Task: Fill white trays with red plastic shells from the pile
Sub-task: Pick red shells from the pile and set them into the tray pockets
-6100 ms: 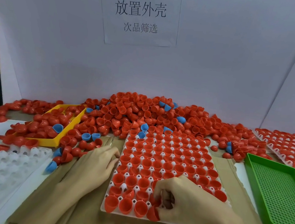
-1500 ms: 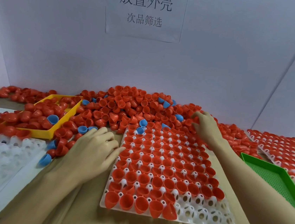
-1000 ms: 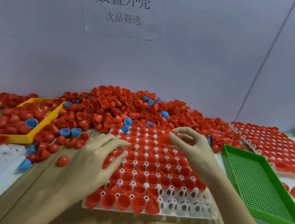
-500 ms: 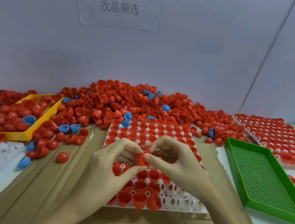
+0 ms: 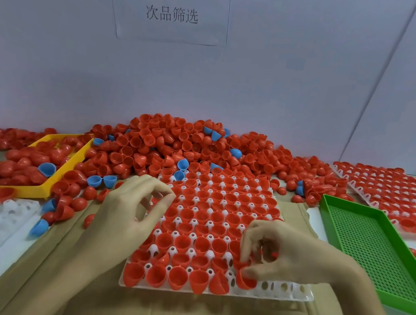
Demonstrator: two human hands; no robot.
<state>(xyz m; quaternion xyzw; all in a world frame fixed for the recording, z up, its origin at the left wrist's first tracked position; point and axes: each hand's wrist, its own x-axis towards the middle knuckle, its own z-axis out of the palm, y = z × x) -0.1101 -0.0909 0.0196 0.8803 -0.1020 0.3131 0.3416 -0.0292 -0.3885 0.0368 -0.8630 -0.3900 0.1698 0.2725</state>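
The right hand (image 5: 286,257) pinches a light, stiff, likely slippery red shell (image 5: 246,280) by its rim over the white tray's (image 5: 290,293) near row, while the left hand (image 5: 130,216) hovers loosely curled, holding nothing.

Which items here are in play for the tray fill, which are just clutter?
In play:
white plastic cell tray
pile of red plastic shells
red shell pinched by right hand
left hand

Lying about:
green perforated tray
yellow tray
blue shells

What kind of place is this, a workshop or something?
Probably a small factory sorting station: a big pile of red shells, a white tray being filled by hand, more filled trays to the right, and a printed Chinese sign on the wall.
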